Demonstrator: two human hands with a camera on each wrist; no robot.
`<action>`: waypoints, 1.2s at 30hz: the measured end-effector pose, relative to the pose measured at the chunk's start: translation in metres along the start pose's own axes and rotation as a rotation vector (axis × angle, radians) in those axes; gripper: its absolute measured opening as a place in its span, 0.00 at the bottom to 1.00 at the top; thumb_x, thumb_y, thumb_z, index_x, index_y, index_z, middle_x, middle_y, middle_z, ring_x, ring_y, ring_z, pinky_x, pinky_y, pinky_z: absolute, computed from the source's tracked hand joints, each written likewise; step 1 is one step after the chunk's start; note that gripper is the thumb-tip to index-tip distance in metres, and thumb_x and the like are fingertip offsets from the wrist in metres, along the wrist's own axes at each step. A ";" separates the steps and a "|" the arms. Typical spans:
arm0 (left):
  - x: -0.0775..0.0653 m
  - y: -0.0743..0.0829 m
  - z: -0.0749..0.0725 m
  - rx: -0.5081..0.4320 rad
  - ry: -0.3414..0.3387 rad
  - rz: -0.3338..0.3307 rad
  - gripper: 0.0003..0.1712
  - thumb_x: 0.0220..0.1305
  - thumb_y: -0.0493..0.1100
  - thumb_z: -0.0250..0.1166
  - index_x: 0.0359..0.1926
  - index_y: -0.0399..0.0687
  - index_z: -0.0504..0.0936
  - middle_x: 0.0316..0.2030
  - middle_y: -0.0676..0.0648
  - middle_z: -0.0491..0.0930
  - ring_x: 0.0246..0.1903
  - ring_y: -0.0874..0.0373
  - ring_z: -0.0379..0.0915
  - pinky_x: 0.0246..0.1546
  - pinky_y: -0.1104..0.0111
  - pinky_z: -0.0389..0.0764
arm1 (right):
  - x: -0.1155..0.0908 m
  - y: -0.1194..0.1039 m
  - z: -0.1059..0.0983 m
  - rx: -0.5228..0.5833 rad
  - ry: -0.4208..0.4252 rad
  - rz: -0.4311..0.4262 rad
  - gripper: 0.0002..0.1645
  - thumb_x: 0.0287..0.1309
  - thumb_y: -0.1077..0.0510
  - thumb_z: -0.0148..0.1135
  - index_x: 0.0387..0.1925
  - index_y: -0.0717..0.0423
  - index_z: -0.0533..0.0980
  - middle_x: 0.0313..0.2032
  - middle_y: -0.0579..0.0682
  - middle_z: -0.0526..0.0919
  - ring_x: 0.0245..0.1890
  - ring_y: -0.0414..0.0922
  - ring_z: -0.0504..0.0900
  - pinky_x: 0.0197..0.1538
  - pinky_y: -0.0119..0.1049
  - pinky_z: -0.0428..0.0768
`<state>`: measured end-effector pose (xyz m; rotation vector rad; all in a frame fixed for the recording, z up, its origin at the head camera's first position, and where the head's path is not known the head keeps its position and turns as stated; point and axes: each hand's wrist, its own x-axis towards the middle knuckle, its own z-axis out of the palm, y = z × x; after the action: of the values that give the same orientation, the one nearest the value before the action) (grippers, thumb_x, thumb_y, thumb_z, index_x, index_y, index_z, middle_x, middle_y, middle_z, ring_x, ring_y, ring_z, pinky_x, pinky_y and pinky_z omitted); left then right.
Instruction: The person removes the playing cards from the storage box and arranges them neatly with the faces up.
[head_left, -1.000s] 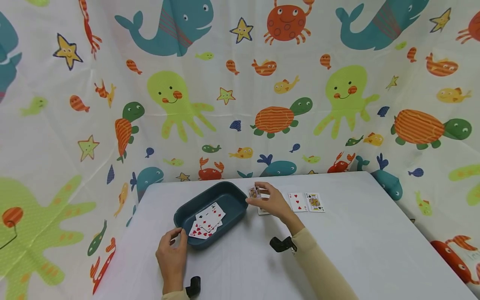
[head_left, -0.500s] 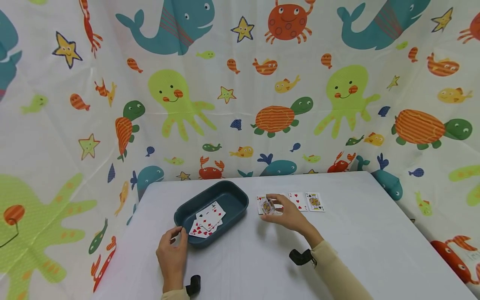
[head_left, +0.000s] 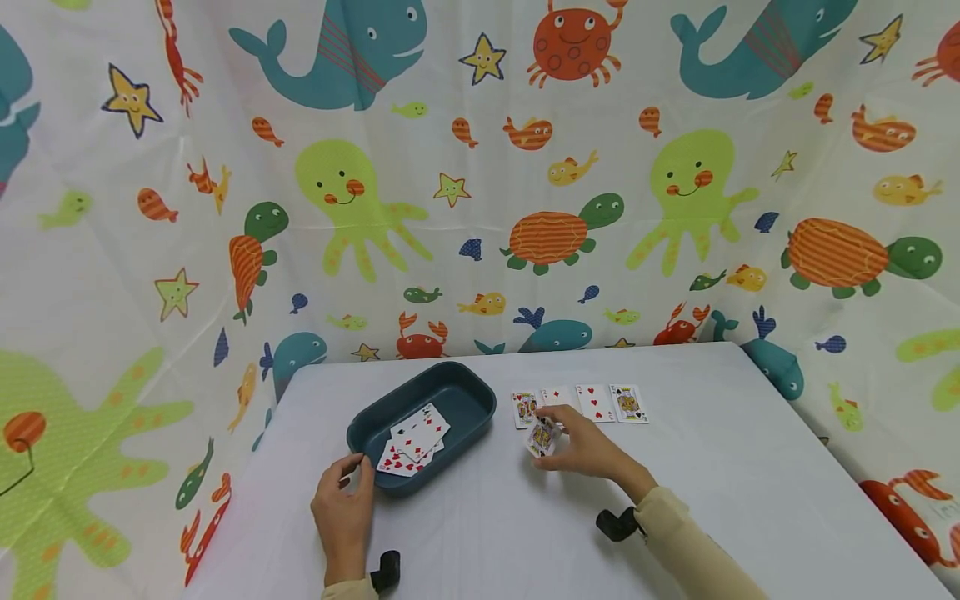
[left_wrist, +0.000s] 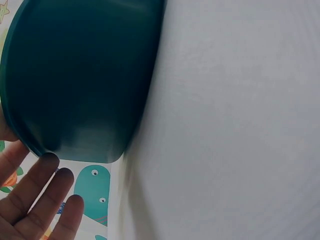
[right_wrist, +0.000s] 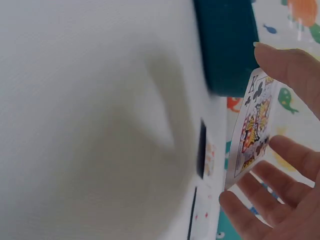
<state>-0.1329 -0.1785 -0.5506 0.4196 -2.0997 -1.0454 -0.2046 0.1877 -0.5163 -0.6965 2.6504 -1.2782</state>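
My right hand [head_left: 588, 450] holds a king of clubs playing card [right_wrist: 255, 120] by its edges, between thumb and fingers. The card is tilted above the table, in front of the left end of a row of cards. That row has a face card [head_left: 522, 408], a diamond card [head_left: 555, 394] partly hidden by my fingers, a heart card [head_left: 596, 403] and another face card [head_left: 628, 404]. At left, my left hand [head_left: 345, 508] pinches the near-left rim of a dark teal plastic tub [head_left: 467, 412]. Several loose cards [head_left: 420, 432] lie face up inside the tub, overlapping.
A white cloth covers the table [head_left: 712, 467]. Behind it hangs a curtain [head_left: 480, 125] printed with sea animals, coming down at the table's back edge.
My right hand has moved from beside the tub's right end to the right and nearer me, carrying the king of clubs. My left hand and the tub have stayed put.
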 end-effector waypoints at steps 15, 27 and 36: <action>0.000 -0.003 0.001 -0.010 0.008 0.015 0.09 0.66 0.36 0.68 0.45 0.36 0.86 0.43 0.38 0.87 0.47 0.46 0.82 0.46 0.64 0.74 | 0.009 0.007 0.005 -0.263 -0.177 -0.112 0.48 0.45 0.47 0.83 0.66 0.57 0.72 0.67 0.56 0.73 0.69 0.56 0.69 0.70 0.57 0.68; 0.000 -0.004 0.000 -0.019 0.011 0.020 0.09 0.66 0.36 0.68 0.45 0.36 0.86 0.43 0.38 0.87 0.47 0.46 0.82 0.45 0.68 0.73 | 0.020 0.003 0.003 -0.376 -0.306 -0.134 0.44 0.47 0.50 0.83 0.65 0.54 0.74 0.71 0.56 0.70 0.72 0.57 0.66 0.71 0.55 0.66; 0.000 -0.001 0.000 -0.011 0.003 0.015 0.09 0.67 0.36 0.68 0.45 0.36 0.86 0.43 0.38 0.87 0.47 0.45 0.82 0.46 0.65 0.74 | 0.026 -0.003 0.002 -0.431 -0.356 -0.117 0.44 0.46 0.49 0.83 0.65 0.52 0.74 0.71 0.52 0.71 0.72 0.54 0.67 0.71 0.53 0.68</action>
<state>-0.1329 -0.1796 -0.5509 0.3995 -2.0901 -1.0473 -0.2261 0.1727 -0.5133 -1.0351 2.6208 -0.5258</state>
